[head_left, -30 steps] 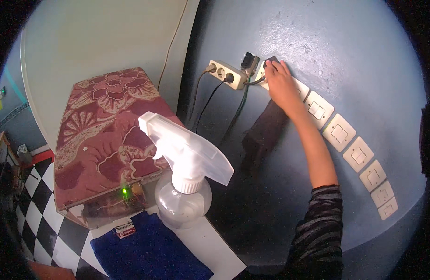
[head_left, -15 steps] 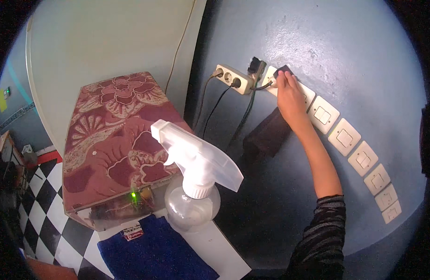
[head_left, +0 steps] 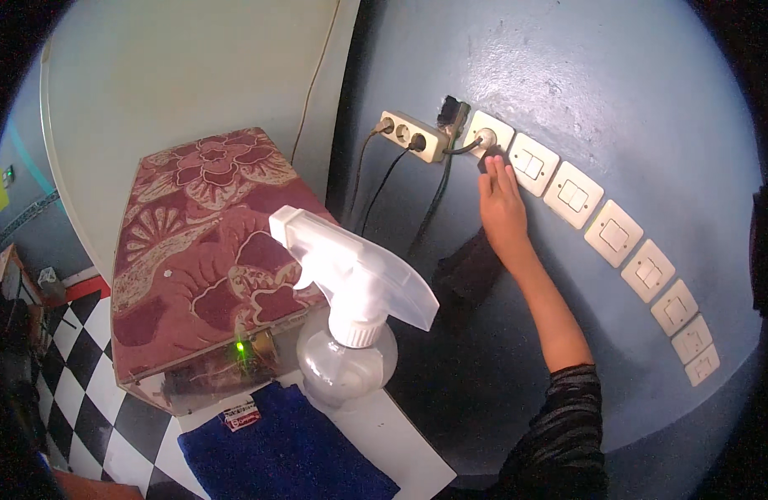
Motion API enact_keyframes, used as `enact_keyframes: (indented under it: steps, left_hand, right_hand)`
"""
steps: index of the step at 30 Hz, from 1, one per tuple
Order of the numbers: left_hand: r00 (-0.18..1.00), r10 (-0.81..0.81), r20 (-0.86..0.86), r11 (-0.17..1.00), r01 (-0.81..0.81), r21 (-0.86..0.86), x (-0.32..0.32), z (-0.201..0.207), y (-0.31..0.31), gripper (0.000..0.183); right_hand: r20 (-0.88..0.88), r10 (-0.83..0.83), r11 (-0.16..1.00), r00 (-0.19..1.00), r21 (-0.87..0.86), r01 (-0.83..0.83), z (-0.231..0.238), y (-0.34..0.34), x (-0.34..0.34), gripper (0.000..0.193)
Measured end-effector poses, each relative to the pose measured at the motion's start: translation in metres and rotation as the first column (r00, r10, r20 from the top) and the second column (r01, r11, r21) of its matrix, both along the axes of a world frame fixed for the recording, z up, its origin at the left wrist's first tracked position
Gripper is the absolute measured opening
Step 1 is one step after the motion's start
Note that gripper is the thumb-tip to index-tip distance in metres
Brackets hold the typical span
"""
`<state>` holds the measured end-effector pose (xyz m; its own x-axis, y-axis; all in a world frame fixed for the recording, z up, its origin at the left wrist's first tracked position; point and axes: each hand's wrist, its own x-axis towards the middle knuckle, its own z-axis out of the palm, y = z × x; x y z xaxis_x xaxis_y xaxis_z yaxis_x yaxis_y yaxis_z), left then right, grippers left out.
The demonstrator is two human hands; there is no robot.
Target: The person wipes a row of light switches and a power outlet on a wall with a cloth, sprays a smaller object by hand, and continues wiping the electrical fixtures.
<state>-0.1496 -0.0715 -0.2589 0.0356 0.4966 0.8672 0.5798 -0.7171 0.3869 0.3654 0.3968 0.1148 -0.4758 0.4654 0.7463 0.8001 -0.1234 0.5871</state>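
My right hand (head_left: 504,208) reaches up to the blue wall with its fingers pressed together over a small dark cloth or pad (head_left: 489,156), largely hidden beneath them. The pad lies against the wall at the lower edge of a white wall socket (head_left: 502,127). A round plug (head_left: 484,138) with a dark cord sits in that socket, just above my fingertips. Beside the socket, to the right, is a white double switch (head_left: 530,164). A clear spray bottle (head_left: 347,358) with a white trigger head stands upright nearer to me. My left hand is out of view.
More white switches (head_left: 613,235) run down the wall to the right. Left of the socket hangs a power strip (head_left: 411,137) with plugged-in cords. A box with a maroon floral cover (head_left: 217,250) stands at left. A folded blue cloth (head_left: 284,446) lies on a white surface (head_left: 405,442).
My right hand has slid down and slightly left with the dark pad, from the upper part of the socket to its lower edge. The socket and its plug show more now.
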Motion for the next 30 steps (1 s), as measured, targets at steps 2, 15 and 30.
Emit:
enact_keyframes:
  steps: [2,15,30]
  left_hand:
    - [1.000,0.010,0.017,0.999,-0.010,-0.033,0.001,0.002,0.005,0.034]
    - [0.902,0.080,0.425,0.848,0.163,-0.504,0.055,0.187,0.054,0.018]
    - [0.944,0.303,0.129,0.948,-0.284,-0.145,0.120,0.251,0.092,0.020]
  right_hand:
    - [-0.022,0.023,0.999,0.999,-0.042,-0.024,-0.012,0.003,0.006,0.012]
    - [-0.169,0.120,0.992,0.978,0.047,-0.114,-0.011,-0.007,0.007,0.014]
    - [-0.971,0.194,0.866,0.141,0.102,-0.489,-0.225,-0.225,-0.018,0.030]
